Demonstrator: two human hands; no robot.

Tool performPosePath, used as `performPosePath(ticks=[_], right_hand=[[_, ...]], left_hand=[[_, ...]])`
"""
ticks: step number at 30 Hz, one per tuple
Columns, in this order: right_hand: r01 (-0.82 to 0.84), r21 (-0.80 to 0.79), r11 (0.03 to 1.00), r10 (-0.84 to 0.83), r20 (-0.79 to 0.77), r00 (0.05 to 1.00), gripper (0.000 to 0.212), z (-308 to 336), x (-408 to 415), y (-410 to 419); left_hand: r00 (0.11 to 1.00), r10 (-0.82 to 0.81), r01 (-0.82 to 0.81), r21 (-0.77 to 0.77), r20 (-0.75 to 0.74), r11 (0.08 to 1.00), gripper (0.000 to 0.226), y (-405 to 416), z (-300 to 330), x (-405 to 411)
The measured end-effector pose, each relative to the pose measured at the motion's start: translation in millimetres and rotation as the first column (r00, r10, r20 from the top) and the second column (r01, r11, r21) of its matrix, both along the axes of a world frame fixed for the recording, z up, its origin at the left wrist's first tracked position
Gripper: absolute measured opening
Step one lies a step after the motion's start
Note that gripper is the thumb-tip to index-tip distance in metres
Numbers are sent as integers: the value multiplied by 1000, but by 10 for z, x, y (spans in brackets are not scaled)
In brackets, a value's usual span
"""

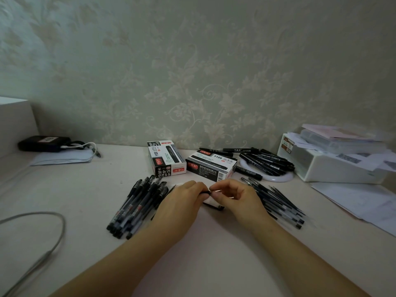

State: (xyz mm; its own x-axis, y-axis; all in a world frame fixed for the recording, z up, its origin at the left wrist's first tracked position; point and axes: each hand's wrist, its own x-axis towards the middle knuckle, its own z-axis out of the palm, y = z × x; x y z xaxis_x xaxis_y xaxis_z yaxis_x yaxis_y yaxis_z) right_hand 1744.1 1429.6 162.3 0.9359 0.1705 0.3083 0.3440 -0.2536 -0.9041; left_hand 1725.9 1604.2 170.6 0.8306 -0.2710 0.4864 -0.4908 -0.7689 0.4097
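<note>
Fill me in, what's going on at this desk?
A person's left hand and right hand together pinch one black pen over the desk; whether it is being put together or taken apart cannot be told. A pile of capped pens lies to its left, thinner pens to its right. A box marked 1120 and a second box sit behind.

The left hand [182,202] and right hand [235,198] are bare. The left forearm [128,254] and right forearm [300,251] are bare too, uncovered all the way to the near edge. The fingers [222,185] are slim and smooth.
</note>
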Motion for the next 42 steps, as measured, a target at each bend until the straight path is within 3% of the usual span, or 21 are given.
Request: performPosePath(ticks=[7,10,13,20,24,30,37,39,42], right_hand=[[66,14,998,-66,-18,998,17,-36,6,33],[39,-3,999,-39,-15,999,4,-23,1,13],[34,4,999,-34,-15,999,15,-21,13,4],[60,-6,998,-61,-24,998,3,-23,6,24],[34,9,999,-34,-48,998,14,-6,2,22],[89,18,996,-87,-75,993,12,-9,13,11],[226,195,955,-200,-141,969,4,-13,96,-92],[274,93,957,-272,-36,962,6,-14,96,-135],[306,-236,922,-265,189,946,10,-26,68,-156]], left_hand=[[1000,7,-7,-17,6,1000,22,-7,-9,1],[1000,12,-12,-12,-3,1000,22,-2,-16,2],[1000,14,-14,-12,-4,1000,21,2,-21,10],[1000,-11,11,6,-2,1000,21,-1,-28,-1],[1000,-5,4,-15,-10,1000,20,6,-23,3],[1000,-2,2,-15,-2,1000,21,-2,-19,2],[999,26,-27,-35,-19,999,21,10,-25,10],[1000,20,-20,-36,-12,999,24,14,-29,4],[1000,9,-9,-19,-10,1000,24,15,-33,0]])
